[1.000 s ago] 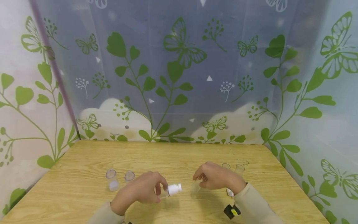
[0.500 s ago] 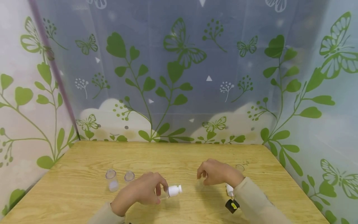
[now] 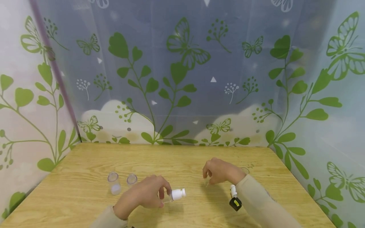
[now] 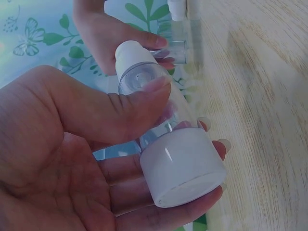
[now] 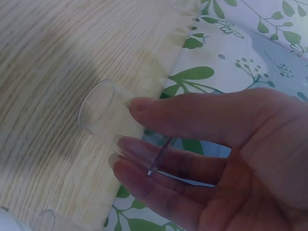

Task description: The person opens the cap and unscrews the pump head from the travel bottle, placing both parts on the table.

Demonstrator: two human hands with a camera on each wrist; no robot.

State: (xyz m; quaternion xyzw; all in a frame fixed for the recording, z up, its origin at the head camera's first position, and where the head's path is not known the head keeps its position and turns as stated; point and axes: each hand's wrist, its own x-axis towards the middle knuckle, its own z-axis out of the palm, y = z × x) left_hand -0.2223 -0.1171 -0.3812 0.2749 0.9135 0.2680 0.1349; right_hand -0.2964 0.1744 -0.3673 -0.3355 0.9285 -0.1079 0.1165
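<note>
In the head view my left hand (image 3: pixel 148 191) holds a small clear bottle (image 3: pixel 178 194) tilted on its side, white end pointing right. The left wrist view shows the bottle's white base (image 4: pixel 185 168) and narrower white top (image 4: pixel 132 57), with my thumb across the clear middle. My right hand (image 3: pixel 220 171) stands apart from it, a little above the table. Between its thumb and fingers it pinches a clear cap (image 5: pixel 98 108), a see-through cylinder whose round rim faces away from the palm. Most of the cap is hidden by the hand in the head view.
Two clear cylinders, one with whitish contents (image 3: pixel 115 189) and a smaller one (image 3: pixel 132 179), stand at the left. A white-topped item (image 3: pixel 233 191) and a clear rim (image 3: pixel 245 170) show beside the right sleeve. A black block with a yellow label (image 3: pixel 235 203) hangs by that wrist.
My right hand has moved away from the bottle, farther back and slightly right, carrying the clear cap. The left hand and bottle have stayed almost still.
</note>
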